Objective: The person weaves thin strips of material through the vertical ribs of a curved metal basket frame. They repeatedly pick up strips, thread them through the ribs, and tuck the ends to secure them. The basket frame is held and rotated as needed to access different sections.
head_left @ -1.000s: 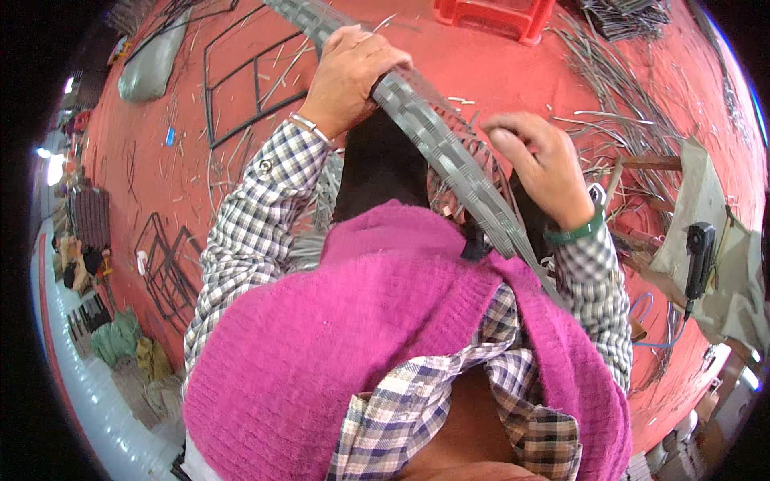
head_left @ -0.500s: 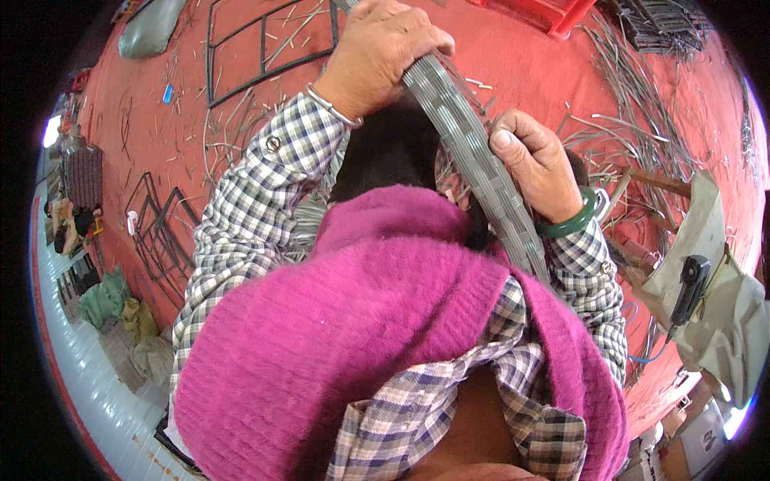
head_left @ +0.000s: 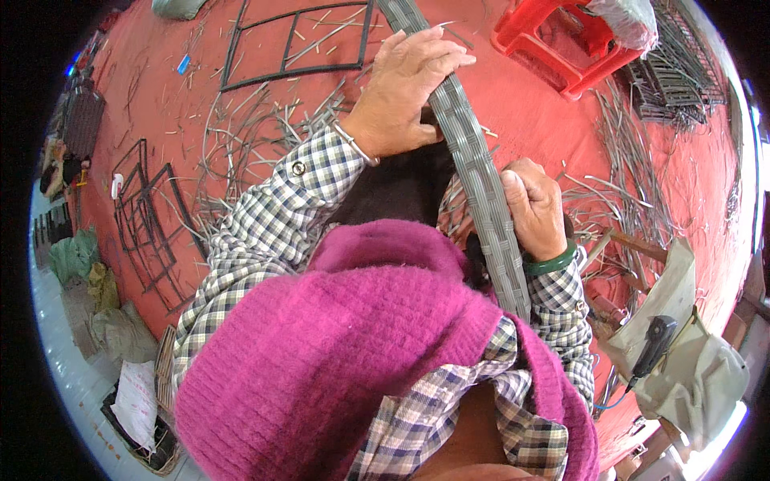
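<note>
A long, narrow piece of grey woven plastic strips (head_left: 480, 172) slants from the top middle down toward my right side. Near its upper part is my left hand (head_left: 405, 96), fingers stretched across the weave and thumb apart below, open rather than wrapped round it. My right hand (head_left: 536, 210) is closed at the right edge of the woven piece, thumb bent against the side. The ends of its fingers are hidden. The lower end of the weave passes out of sight by my right sleeve and the magenta knitted garment (head_left: 353, 345).
Black metal frames (head_left: 293, 80) lie on the red floor, with more frames (head_left: 148, 216) at left. Loose grey strips (head_left: 630, 176) litter both sides. A red stool (head_left: 533, 52) stands far right; a black corded tool (head_left: 654, 349) rests on grey cloth nearer.
My left hand has loosened from around the woven piece, and its fingers are now straighter. The right hand stays closed at the edge. The whole view has shifted, showing more of the stool.
</note>
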Action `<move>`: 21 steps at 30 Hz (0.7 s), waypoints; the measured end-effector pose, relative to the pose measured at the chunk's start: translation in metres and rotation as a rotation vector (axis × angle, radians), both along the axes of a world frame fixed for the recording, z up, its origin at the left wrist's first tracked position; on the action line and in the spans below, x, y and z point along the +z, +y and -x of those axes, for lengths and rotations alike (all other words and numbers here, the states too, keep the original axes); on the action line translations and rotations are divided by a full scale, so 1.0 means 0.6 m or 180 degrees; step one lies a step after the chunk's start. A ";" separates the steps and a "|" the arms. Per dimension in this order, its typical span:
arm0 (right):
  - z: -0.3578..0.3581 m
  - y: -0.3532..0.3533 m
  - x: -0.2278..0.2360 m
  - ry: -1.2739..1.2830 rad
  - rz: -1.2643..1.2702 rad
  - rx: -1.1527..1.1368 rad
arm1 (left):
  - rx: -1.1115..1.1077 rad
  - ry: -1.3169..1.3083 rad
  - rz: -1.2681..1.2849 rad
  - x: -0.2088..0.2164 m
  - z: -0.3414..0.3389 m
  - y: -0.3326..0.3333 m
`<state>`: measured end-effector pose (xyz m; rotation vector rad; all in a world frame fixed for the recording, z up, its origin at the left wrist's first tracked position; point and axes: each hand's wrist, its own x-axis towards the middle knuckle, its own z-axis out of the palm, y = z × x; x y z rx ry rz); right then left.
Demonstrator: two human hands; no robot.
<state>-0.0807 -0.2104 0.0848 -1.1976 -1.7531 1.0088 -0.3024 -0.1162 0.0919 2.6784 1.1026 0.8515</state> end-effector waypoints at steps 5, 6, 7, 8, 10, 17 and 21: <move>0.017 0.053 -0.014 0.0783 0.0510 -0.0299 | -0.0206 -0.0070 0.0292 0.007 0.011 -0.001; 0.023 0.062 -0.018 0.1059 0.0965 -0.0069 | -0.0248 -0.0239 0.0367 0.009 0.018 -0.003; 0.026 0.068 -0.021 0.1049 0.0976 -0.0039 | -0.0222 -0.0338 0.0499 0.011 0.028 -0.006; 0.028 0.071 -0.023 0.1037 0.0993 0.0007 | -0.0035 -0.0551 0.0380 0.013 0.038 -0.014; 0.031 0.071 -0.023 0.0946 0.1100 0.0037 | 0.0261 -0.1106 0.0711 0.014 0.059 -0.034; 0.053 0.091 0.001 0.0846 0.0447 -0.0332 | 0.0029 -0.1882 0.2417 -0.029 0.033 -0.080; 0.066 0.111 0.003 0.0932 0.1172 -0.0297 | 0.0027 -0.2628 0.3043 -0.041 0.008 -0.081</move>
